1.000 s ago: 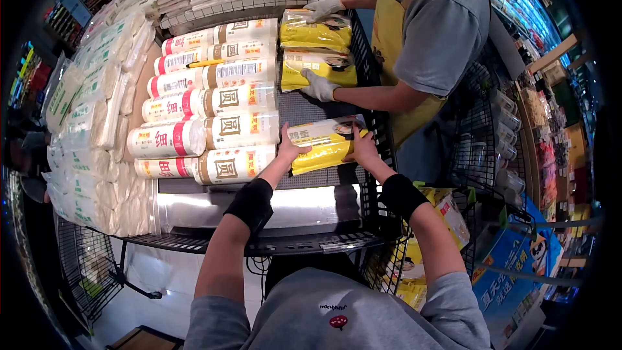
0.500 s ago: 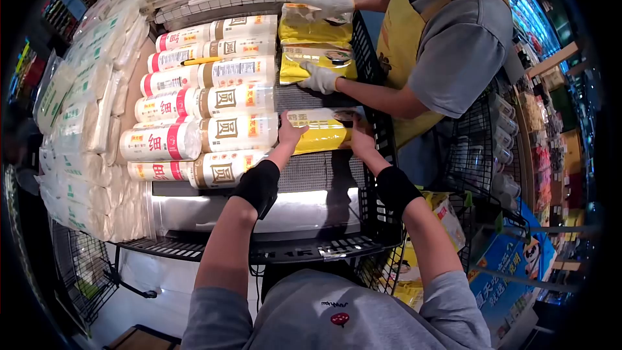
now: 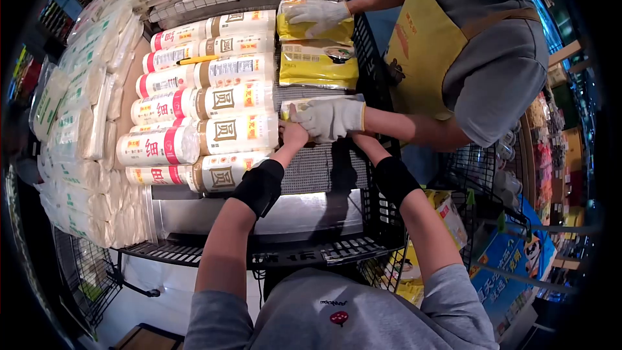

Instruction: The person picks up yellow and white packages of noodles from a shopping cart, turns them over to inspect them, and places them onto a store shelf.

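Head view: a co-worker's white fabric-gloved hand [image 3: 329, 120] has moved onto the yellow-and-white plastic packet [image 3: 354, 98], beside white cylindrical packs [image 3: 236, 131]; handling is now shared. Left hand [image 3: 294, 133] grasps its left end; right hand [image 3: 364, 142]: fingers hidden, grip cannot be told.

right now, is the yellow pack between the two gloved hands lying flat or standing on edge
Lying flat: the pack has its broad printed face turned up toward the camera.

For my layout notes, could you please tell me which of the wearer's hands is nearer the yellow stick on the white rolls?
Left. The left hand is below and right of the yellow stick in the picture; the right hand, partly hidden, is farther right.
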{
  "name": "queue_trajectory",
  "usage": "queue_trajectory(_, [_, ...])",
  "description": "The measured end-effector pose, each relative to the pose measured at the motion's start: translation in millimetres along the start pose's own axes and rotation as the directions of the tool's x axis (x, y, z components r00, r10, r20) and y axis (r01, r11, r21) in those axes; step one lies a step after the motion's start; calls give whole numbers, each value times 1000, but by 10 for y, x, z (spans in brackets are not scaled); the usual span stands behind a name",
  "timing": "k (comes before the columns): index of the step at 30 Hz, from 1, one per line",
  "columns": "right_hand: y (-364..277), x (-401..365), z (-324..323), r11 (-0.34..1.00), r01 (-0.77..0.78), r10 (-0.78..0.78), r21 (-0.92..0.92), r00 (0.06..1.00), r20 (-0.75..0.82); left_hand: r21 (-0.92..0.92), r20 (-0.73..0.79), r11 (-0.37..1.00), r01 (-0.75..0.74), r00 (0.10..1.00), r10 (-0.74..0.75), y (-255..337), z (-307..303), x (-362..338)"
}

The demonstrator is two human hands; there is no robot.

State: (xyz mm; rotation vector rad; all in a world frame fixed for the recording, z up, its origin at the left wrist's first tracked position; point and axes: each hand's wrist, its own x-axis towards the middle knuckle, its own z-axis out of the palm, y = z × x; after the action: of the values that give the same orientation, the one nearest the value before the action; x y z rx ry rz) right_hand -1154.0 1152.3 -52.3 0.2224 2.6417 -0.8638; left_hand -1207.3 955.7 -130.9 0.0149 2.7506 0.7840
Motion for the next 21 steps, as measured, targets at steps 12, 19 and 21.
queue_trajectory(12, [211, -188, 322, 908, -14, -237, -419, 809, -539, -272, 211, 953, 130, 975, -73, 266, -482, -424])
queue_trajectory(19, [-92, -435, 187, 982, -28, 2, -185, 991, -136, -434, -1, 899, -54, 998, 60, 758, -965, -950])
queue_trajectory(21, [-276, -618, 56, 990, 12, -22, -138, 997, -74, -515, -232, 823, -238, 963, 133, 913, -888, -1084])
